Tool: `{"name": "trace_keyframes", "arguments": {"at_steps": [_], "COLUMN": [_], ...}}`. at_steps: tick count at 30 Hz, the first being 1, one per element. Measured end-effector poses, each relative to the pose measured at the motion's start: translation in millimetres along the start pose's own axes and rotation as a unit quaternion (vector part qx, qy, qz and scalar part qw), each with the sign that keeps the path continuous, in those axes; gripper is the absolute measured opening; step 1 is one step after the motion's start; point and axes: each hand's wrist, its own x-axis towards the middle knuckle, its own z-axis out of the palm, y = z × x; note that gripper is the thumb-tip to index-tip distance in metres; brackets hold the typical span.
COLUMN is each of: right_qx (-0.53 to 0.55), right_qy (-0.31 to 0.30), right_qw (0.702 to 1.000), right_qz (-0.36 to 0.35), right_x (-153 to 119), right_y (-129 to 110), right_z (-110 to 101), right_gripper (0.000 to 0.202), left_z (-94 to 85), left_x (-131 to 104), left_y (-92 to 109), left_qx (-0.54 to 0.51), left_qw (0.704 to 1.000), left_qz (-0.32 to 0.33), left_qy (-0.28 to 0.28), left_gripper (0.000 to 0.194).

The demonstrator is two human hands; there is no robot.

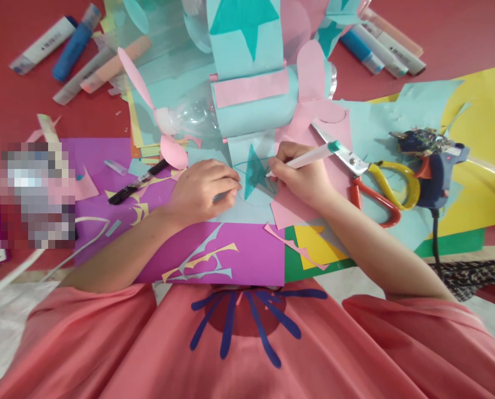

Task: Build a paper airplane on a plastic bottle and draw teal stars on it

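In my right hand (299, 173) is a white marker (309, 157) with a teal end, its tip against a star (255, 176) partly coloured teal. That star lies on a light blue paper flap (239, 145) joined to a plastic bottle (195, 113) wrapped in light blue and pink paper. My left hand (205, 188) rests on the paper at the star's left, fingers loosely bent with their tips on the sheet. A pink paper propeller (172, 151) sits at the bottle's neck. Another flap bearing a finished teal star (247, 22) extends from the far side.
Scissors (361, 166) with yellow and red handles lie right of my right hand, beside a blue glue gun (436, 177) with a cord. A black marker (137, 183) is at left. Several markers (76, 41) lie farther back. Paper scraps (205, 260) litter the purple sheet (255, 249).
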Motion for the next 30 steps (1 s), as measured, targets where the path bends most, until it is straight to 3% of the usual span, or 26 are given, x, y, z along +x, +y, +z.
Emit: {"name": "trace_keyframes", "arguments": {"at_steps": [5, 18, 25, 30], "right_qx": [-0.046, -0.1, -0.008, -0.011], "right_qy": [0.002, -0.086, -0.013, 0.004], "right_qw": [0.999, 0.991, 1.0, 1.0], "right_qz": [-0.017, -0.005, -0.006, 0.01], "right_x": [0.1, -1.2, 0.2, -0.6], "right_y": [-1.8, -5.5, -1.8, -2.5], "right_z": [-0.2, -5.4, -4.0, -1.2], "right_gripper": [0.036, 0.036, 0.035, 0.034], "left_z": [0.7, 0.5, 0.4, -0.7], "left_x": [0.0, -0.7, -0.9, 0.4], "left_y": [-0.6, 0.0, 0.1, 1.4], "left_qx": [-0.001, 0.009, 0.008, 0.003], "left_qw": [1.0, 1.0, 1.0, 1.0], "left_qz": [-0.003, -0.01, 0.008, 0.0], "left_qy": [-0.004, -0.012, 0.004, -0.004], "left_gripper": [0.035, 0.034, 0.034, 0.034]}}
